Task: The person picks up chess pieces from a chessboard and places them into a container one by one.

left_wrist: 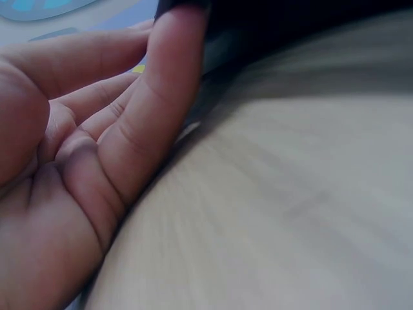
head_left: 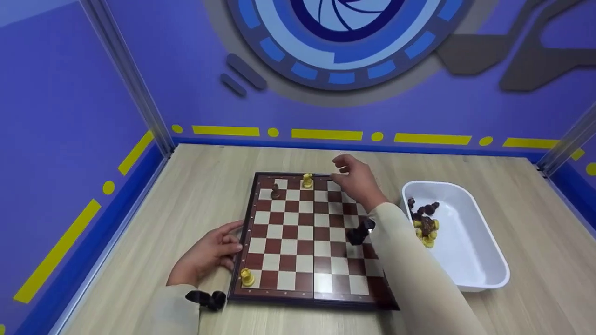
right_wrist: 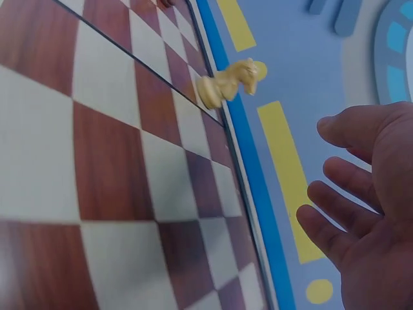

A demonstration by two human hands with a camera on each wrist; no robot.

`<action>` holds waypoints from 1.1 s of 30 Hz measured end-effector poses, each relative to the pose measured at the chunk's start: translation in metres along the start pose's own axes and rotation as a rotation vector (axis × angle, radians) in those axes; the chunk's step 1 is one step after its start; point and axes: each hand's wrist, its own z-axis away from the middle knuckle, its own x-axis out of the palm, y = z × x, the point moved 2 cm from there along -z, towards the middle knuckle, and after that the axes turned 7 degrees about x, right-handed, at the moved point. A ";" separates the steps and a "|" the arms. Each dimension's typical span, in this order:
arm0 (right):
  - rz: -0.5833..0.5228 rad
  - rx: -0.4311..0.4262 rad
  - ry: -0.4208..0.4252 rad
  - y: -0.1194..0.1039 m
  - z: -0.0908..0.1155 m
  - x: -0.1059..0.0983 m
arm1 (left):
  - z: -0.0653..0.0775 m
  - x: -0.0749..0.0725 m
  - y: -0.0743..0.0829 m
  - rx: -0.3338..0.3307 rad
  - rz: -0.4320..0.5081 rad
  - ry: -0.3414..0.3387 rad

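A brown-and-white chessboard lies on the wooden table. At its left edge, my left hand holds the side with thumb and fingers; in the left wrist view the fingertips meet the dark rim. Over the board's far right corner, my right hand is empty, fingers loosely bent and apart in the right wrist view. A yellow knight stands on the far row, left of this hand. A dark brown piece stands near the far left corner. The yellow rook occupies the near left corner.
To the right of the board sits a white tray, with several brown and yellow chess pieces heaped at its left side. My right forearm crosses the board's right side. Blue-purple panels wall the table at the back and sides.
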 end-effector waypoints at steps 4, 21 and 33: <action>0.008 0.018 -0.030 -0.001 -0.002 0.013 | 0.001 0.000 0.000 0.000 0.018 -0.002; 0.074 -0.050 -0.122 -0.020 -0.013 0.052 | 0.000 0.000 -0.001 -0.013 0.035 0.026; 0.092 -0.022 -0.090 -0.021 -0.021 0.064 | 0.000 -0.002 -0.001 -0.021 0.018 0.042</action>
